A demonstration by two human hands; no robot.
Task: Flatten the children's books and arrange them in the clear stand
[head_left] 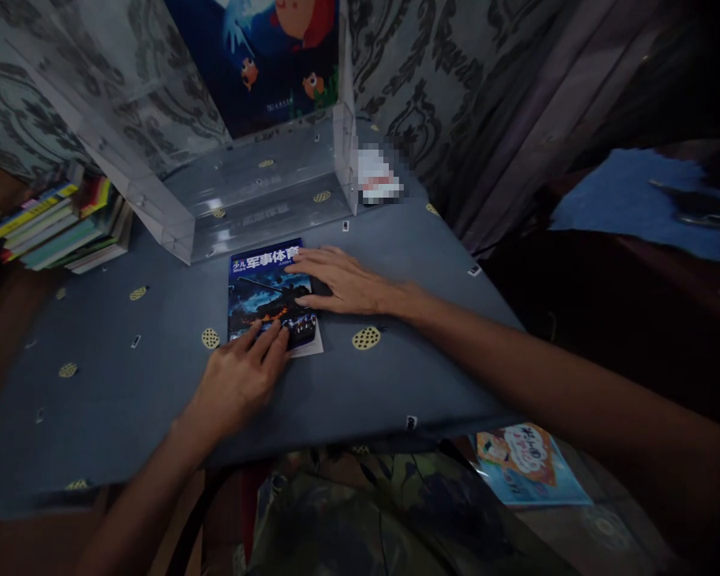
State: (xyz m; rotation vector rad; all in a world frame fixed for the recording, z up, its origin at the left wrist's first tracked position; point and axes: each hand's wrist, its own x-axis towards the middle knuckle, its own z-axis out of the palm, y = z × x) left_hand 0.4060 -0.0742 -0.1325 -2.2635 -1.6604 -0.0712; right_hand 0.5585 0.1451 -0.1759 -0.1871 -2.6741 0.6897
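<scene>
Head view: blue book (268,290) flat at bench (126,392) center. My left hand (240,376) lies open, fingers on its 6 o'clock edge; my right hand (345,282) rests open, flat on its 3 o'clock side. Clear acrylic box (258,188) at 12, book stack (60,228) at 10.

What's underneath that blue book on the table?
A white edge peeks out beneath the blue book at its near right corner; whether sheet or page, unclear. The book, the left hand and the right hand cover the rest.
</scene>
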